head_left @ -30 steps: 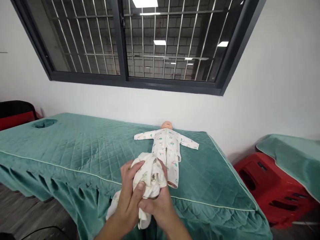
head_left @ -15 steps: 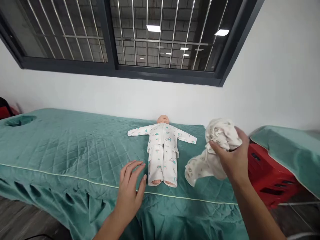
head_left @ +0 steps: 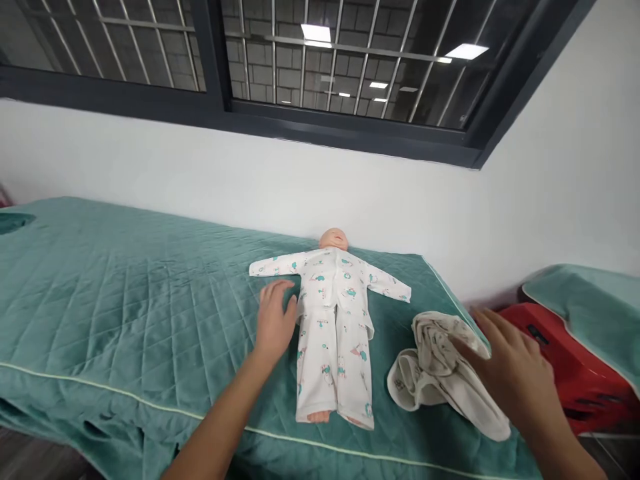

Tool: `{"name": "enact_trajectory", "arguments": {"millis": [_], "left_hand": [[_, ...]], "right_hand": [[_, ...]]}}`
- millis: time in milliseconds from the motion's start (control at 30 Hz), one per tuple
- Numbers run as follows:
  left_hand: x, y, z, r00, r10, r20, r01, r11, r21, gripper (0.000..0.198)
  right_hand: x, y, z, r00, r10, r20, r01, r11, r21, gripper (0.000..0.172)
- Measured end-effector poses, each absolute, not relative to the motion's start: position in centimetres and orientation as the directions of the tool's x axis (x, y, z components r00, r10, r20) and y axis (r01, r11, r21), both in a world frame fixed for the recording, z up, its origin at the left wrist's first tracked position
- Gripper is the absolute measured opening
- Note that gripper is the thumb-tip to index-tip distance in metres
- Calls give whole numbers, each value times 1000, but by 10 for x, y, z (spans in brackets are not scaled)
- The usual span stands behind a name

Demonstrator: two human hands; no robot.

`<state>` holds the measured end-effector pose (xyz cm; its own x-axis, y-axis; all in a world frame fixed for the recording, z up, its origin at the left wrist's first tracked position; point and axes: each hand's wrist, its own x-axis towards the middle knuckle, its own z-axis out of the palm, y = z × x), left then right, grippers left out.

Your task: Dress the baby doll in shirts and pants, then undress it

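Observation:
A baby doll (head_left: pixel 333 313) in white printed pyjamas lies face up on the teal quilted bed (head_left: pixel 125 287), head toward the wall, arms spread. My left hand (head_left: pixel 274 321) rests open on the quilt right beside the doll's waist, fingers touching its side. A crumpled white printed garment (head_left: pixel 440 373) lies on the bed to the right of the doll's legs. My right hand (head_left: pixel 515 373) is over the garment's right edge, fingers spread and open, touching or just leaving it.
A white wall and a barred dark-framed window (head_left: pixel 320 60) stand behind the bed. A red plastic stool (head_left: pixel 570 373) sits right of the bed, beside another teal-covered bed (head_left: pixel 590 307). A face hole (head_left: pixel 13 221) shows at the bed's far left.
My right hand carried the bundled garment to the right, set it down on the bed and opened. My left hand let go of it and moved forward to the doll's side.

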<state>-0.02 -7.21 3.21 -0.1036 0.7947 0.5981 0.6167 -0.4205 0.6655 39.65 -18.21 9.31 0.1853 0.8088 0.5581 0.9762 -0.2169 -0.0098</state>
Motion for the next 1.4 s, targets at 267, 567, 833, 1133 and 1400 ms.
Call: {"name": "enact_trajectory", "arguments": {"millis": [267, 567, 833, 1133, 1400], "left_hand": [[81, 49, 70, 85, 880, 467, 485, -446, 752, 31], [83, 82, 60, 250, 861, 443, 461, -508, 728, 35], [85, 79, 63, 233, 898, 374, 439, -440, 783, 38], [85, 79, 62, 228, 892, 390, 449, -452, 771, 37], [83, 82, 60, 271, 869, 413, 473, -494, 730, 40]], "right_hand": [[292, -22, 95, 205, 801, 563, 794, 201, -574, 56], [228, 38, 55, 185, 923, 337, 433, 232, -871, 48], [231, 39, 49, 101, 920, 379, 444, 300, -845, 37], [232, 42, 50, 26, 917, 398, 527, 326, -785, 36], [232, 39, 54, 5, 934, 356, 536, 298, -790, 40]]}}
